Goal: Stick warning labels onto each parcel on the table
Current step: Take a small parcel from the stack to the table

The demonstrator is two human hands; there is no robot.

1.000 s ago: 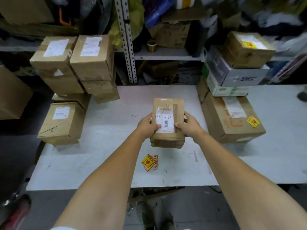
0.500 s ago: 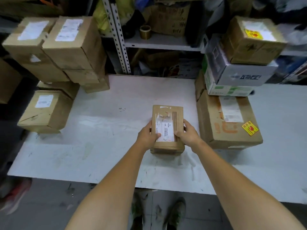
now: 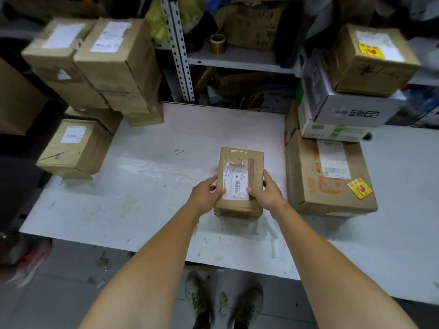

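Observation:
A small brown parcel [image 3: 241, 162] with a white shipping label rests on the white table [image 3: 147, 186] in the middle. My left hand [image 3: 206, 192] grips its left side, thumb on top. My right hand [image 3: 267, 192] grips its right side, thumb on the label. A corner of the yellow warning labels [image 3: 194, 227] peeks out beside my left forearm, on the table. To the right, a large brown parcel [image 3: 308, 176] carries a yellow warning label [image 3: 360, 188]. A brown box [image 3: 373, 60] at the top right also bears one.
Brown parcels [image 3: 107, 60] are stacked at the back left, and another parcel [image 3: 76, 148] sits at the table's left edge. A white printed box [image 3: 344, 112] sits on the large right parcel. A metal shelf with a tape roll [image 3: 217, 43] stands behind.
The parcel has been lowered from above the table's front edge and now sits on the table farther in. Both hands keep hold of its sides. The view has shifted.

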